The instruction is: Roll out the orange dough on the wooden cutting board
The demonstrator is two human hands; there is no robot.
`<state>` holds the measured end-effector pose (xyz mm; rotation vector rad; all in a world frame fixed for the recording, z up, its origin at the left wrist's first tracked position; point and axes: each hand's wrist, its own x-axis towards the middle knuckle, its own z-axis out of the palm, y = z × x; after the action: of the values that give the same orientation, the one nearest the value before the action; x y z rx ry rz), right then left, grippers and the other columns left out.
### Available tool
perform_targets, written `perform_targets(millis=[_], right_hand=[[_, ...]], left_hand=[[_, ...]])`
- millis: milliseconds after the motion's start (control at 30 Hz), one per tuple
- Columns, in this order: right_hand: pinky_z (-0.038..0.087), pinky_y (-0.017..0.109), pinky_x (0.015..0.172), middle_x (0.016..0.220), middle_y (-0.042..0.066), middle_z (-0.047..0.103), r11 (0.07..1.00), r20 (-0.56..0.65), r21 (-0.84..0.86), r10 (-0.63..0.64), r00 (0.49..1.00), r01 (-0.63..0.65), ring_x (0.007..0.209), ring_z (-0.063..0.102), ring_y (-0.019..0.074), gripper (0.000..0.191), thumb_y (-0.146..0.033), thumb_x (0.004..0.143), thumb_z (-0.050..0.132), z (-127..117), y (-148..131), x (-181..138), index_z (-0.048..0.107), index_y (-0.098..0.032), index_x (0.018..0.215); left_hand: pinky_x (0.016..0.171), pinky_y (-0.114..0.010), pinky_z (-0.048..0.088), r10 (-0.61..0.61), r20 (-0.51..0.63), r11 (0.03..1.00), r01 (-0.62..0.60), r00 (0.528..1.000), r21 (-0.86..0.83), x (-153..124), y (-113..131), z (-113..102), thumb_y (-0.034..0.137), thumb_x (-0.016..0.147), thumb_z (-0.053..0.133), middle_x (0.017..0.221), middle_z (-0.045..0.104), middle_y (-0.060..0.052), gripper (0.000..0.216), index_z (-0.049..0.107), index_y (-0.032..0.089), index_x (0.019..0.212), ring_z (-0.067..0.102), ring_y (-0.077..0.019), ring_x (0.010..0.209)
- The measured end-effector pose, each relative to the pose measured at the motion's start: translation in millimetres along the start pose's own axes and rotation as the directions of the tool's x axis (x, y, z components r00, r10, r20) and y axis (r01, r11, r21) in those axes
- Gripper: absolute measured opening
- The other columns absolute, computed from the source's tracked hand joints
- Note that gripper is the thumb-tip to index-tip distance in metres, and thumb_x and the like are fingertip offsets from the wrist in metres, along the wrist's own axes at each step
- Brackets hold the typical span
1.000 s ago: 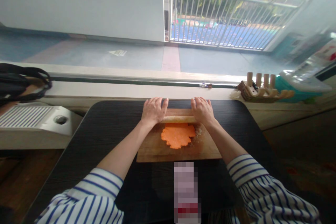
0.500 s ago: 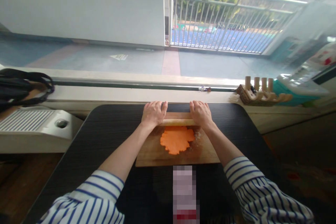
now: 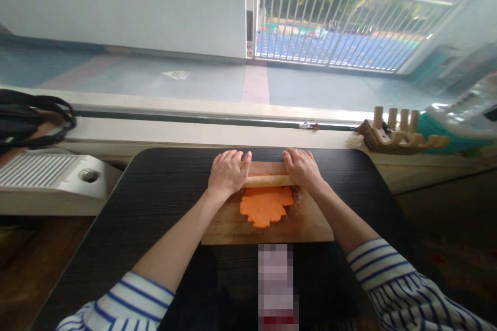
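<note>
From where I stand, both hands are on the pin [image 3: 268,181], one at either end. The left hand [image 3: 230,173] lies palm down over its end, loosely open, the fingers side by side and reaching out past the wood, not wrapped round it; the thumb sits a little apart, pointing away from the body. The right hand [image 3: 303,168] matches it at the other end, palm down and unclenched, its thumb on the inner side. I can't see the undersides of the palms, so how hard they press I couldn't say. Between the hands, a bare stretch of the pin shows. Just on the near side of it, between the wrists, lies the dough [image 3: 267,206], a flat orange sheet with a ragged edge, its far side up against the pin. Whether any of it runs underneath, I can't tell. Pale flecks [image 3: 298,200] dot the board [image 3: 264,236] close by the right wrist. That board lies beneath both hands, on the black table [image 3: 166,201]. Striped sleeves [image 3: 132,300] are pushed up both forearms. Beyond the hands runs a ledge [image 3: 186,133], with a rack [image 3: 396,132] off to the right hand's right.
</note>
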<state>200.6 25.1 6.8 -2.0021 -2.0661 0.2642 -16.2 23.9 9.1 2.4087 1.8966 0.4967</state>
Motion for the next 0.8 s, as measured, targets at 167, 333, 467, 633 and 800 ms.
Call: perform_targets(millis=[167,333,467,633,800], right_hand=[[0.031,0.039,0.100,0.112,0.012,0.068,0.998,0.025,-0.058,0.020,1.000,-0.018,0.115,0.056,0.0240,0.039,-0.039,0.098,0.028,-4,-4,22,0.060,-0.019,0.104],[0.031,0.043,0.100,0.109,0.014,0.068,0.993,0.006,-0.100,0.069,0.998,-0.068,0.111,0.058,0.0260,0.043,-0.040,0.097,0.026,-3,-6,35,0.062,-0.017,0.101],[0.029,0.044,0.102,0.110,0.016,0.068,0.987,-0.012,-0.122,0.100,0.995,-0.101,0.110,0.058,0.0261,0.045,-0.039,0.097,0.025,-3,-10,45,0.063,-0.016,0.103],[0.031,0.043,0.101,0.106,0.017,0.070,0.984,-0.005,-0.129,0.119,0.993,-0.118,0.105,0.062,0.0260,0.045,-0.038,0.096,0.027,-4,-12,51,0.064,-0.014,0.103],[0.034,0.041,0.098,0.104,0.017,0.071,0.985,0.005,-0.135,0.112,0.994,-0.111,0.102,0.063,0.0244,0.046,-0.037,0.097,0.026,-3,-12,53,0.065,-0.014,0.101]], left_hand=[[0.091,-0.037,0.042,-0.038,-0.038,0.999,0.038,0.999,-0.006,11,0,-2,0.042,0.098,0.015,0.093,0.069,-0.011,0.054,0.062,0.018,0.086,0.062,-0.0236,0.097],[0.089,-0.037,0.043,-0.061,-0.061,0.998,0.062,0.996,0.025,21,-2,0,0.041,0.097,0.014,0.093,0.070,-0.012,0.055,0.063,0.016,0.090,0.063,-0.0247,0.095],[0.089,-0.037,0.043,-0.092,-0.072,0.994,0.096,0.993,0.050,27,-5,3,0.042,0.097,0.015,0.094,0.071,-0.013,0.055,0.064,0.016,0.091,0.064,-0.0250,0.095],[0.086,-0.039,0.044,-0.075,-0.056,0.995,0.079,0.996,0.064,29,-7,7,0.043,0.096,0.015,0.094,0.071,-0.015,0.058,0.065,0.015,0.092,0.065,-0.0269,0.094],[0.088,-0.039,0.044,-0.075,-0.021,0.993,0.076,0.997,0.086,32,-8,8,0.045,0.096,0.017,0.096,0.071,-0.015,0.058,0.066,0.015,0.089,0.064,-0.0263,0.097]])
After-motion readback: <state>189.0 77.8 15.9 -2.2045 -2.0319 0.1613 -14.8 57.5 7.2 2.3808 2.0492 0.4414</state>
